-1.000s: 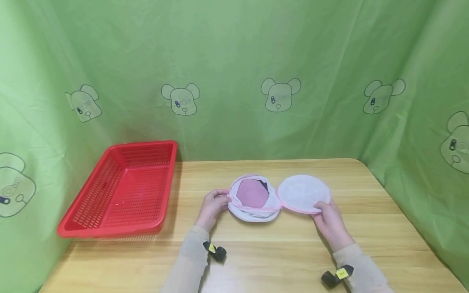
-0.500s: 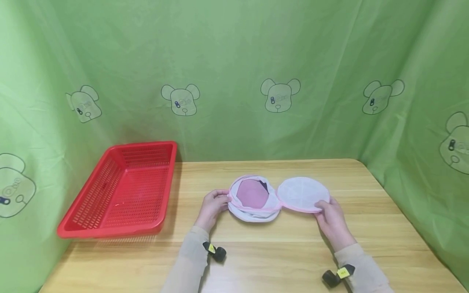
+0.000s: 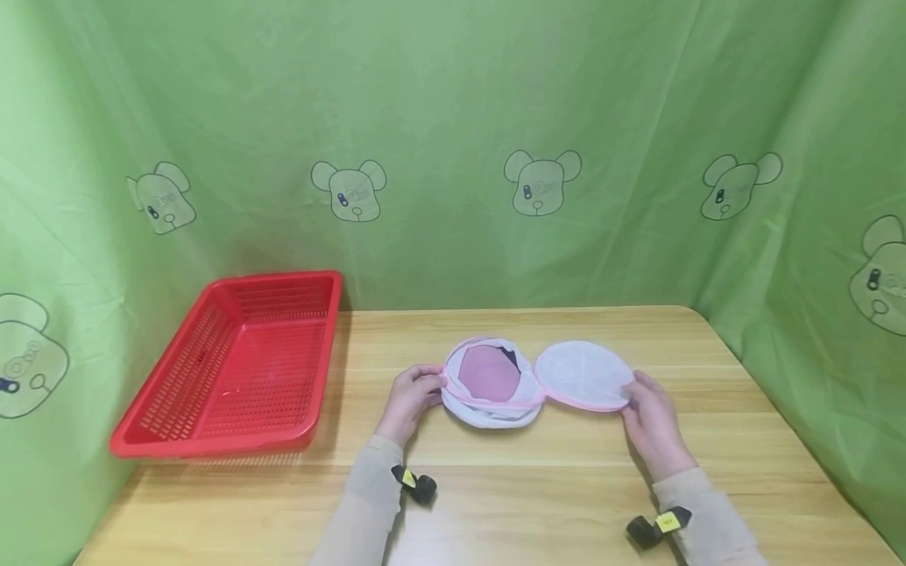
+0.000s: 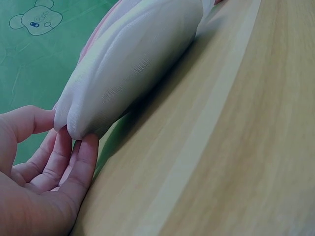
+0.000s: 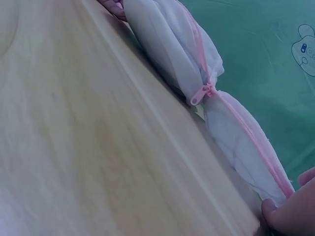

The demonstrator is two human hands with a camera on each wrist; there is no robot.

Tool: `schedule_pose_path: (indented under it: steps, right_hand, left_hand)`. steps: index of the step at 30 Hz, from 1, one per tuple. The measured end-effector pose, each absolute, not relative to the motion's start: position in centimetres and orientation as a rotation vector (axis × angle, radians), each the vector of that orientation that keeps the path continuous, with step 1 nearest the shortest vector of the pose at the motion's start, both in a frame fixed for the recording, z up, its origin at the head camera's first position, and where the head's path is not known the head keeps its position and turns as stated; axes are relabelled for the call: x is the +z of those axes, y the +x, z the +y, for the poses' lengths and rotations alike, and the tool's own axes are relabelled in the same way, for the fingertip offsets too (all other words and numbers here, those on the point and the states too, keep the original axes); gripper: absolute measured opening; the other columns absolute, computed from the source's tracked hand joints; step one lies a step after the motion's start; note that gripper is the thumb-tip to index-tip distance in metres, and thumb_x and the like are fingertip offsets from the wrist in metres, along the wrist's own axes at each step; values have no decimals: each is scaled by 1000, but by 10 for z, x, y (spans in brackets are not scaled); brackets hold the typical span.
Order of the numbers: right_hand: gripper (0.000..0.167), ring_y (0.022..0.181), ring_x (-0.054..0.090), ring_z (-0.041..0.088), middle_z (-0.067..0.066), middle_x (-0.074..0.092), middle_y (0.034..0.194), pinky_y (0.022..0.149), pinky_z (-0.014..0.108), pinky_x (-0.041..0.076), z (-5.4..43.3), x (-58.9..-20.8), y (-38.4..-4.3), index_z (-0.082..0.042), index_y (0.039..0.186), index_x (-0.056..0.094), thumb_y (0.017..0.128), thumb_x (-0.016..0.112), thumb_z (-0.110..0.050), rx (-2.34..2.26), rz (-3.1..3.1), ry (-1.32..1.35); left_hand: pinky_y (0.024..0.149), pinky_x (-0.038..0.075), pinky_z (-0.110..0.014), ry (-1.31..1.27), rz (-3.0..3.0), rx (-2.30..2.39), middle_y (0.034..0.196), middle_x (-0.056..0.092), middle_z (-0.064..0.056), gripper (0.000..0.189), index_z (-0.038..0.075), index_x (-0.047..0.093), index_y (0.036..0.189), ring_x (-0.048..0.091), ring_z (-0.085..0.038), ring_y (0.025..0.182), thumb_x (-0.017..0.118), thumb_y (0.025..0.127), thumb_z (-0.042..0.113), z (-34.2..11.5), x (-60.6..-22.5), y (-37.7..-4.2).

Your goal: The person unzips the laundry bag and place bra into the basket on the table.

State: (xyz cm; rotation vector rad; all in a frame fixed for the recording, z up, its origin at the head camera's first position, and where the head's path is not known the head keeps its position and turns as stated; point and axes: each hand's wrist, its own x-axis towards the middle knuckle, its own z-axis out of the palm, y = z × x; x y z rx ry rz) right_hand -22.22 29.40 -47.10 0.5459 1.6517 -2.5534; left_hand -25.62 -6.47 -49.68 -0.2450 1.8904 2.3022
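A round white mesh laundry bag [image 3: 493, 417] with pink zipper trim rests on the table, its round lid [image 3: 583, 373] folded out to the right. Smooth pink fabric [image 3: 488, 373] with a small dark patch at its upper right shows through the opening. My left hand [image 3: 409, 405] pinches the bag's left edge; in the left wrist view, thumb and fingertips close on the white mesh. At the lid's right rim, my right hand [image 3: 653, 424] holds the edge between thumb and fingers. A pink zipper pull [image 5: 199, 95] hangs where bag and lid join, in the right wrist view.
A red perforated plastic basket [image 3: 311, 377] stands at the left of the wooden table [image 3: 524, 503]. Behind and at both sides hangs a green curtain [image 3: 439, 86] printed with bear heads. Small black cameras [image 3: 423, 490] are strapped to both wrists.
My right hand has shifted slightly right, its fingers sliding from the lid's top out to its rim. My left hand and the bag's body stay nearly in place.
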Motion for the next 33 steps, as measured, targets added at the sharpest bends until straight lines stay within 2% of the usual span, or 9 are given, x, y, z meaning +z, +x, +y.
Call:
schedule_pose_path:
  steps: [9,13,15,17,20,22,24,28,33]
  right_hand:
    - [67,152,0,12,2,-11,164,124,23,11,301,-467,-223,-14,155,-11,102,28,1,-2620,1589,592]
    - [68,152,5,12,2,-10,164,124,24,14,304,-465,-224,-15,155,-11,103,32,-2,-2640,1582,619]
    - [70,150,14,13,2,-8,165,123,23,17,305,-464,-223,-16,156,-9,103,35,-3,-2644,1590,645]
    - [71,142,29,11,5,4,164,121,21,23,305,-461,-223,-17,156,-6,102,37,-2,-2646,1600,684]
    - [72,117,43,1,-4,31,146,112,16,36,306,-457,-222,-17,157,0,101,41,0,-2646,1635,738]
    - [73,102,47,-1,-13,37,129,102,13,42,306,-455,-222,-17,157,4,99,44,1,-2655,1658,763]
    - [71,94,48,-1,-13,40,121,91,13,45,306,-453,-221,-16,157,9,98,45,2,-2663,1698,766]
    - [57,91,48,1,-11,43,119,81,14,45,305,-449,-220,-18,150,26,99,47,-3,-2713,1716,754]
    - [38,99,50,4,-8,46,119,85,13,47,300,-443,-218,-19,132,42,98,56,-13,-2760,1751,704]
  left_hand:
    - [82,60,-31,-240,1886,2302,98,67,-10,32,-7,60,114,65,-15,82,66,83,0,-65,-495,-256]
    - [82,60,-31,-241,1888,2305,98,67,-10,32,-7,60,113,65,-16,82,66,83,0,-65,-496,-256]
    - [82,60,-31,-241,1888,2306,98,67,-9,32,-7,60,113,64,-15,82,66,83,0,-65,-496,-256]
    - [81,60,-31,-244,1888,2306,98,67,-9,31,-6,60,113,65,-15,82,66,83,0,-65,-496,-256]
    - [81,60,-31,-245,1885,2305,97,67,-9,31,-6,61,113,64,-15,82,66,83,1,-65,-496,-256]
    - [81,60,-31,-241,1883,2305,97,67,-8,31,-6,61,113,64,-15,83,66,83,1,-65,-496,-256]
    - [81,60,-31,-239,1880,2306,97,67,-8,31,-6,61,113,64,-15,83,66,83,1,-65,-496,-256]
    - [81,60,-31,-236,1874,2312,96,67,-7,31,-6,61,113,64,-15,82,66,83,0,-65,-496,-255]
    - [81,60,-31,-248,1870,2312,96,67,-8,31,-6,61,113,64,-15,82,66,83,0,-65,-495,-255]
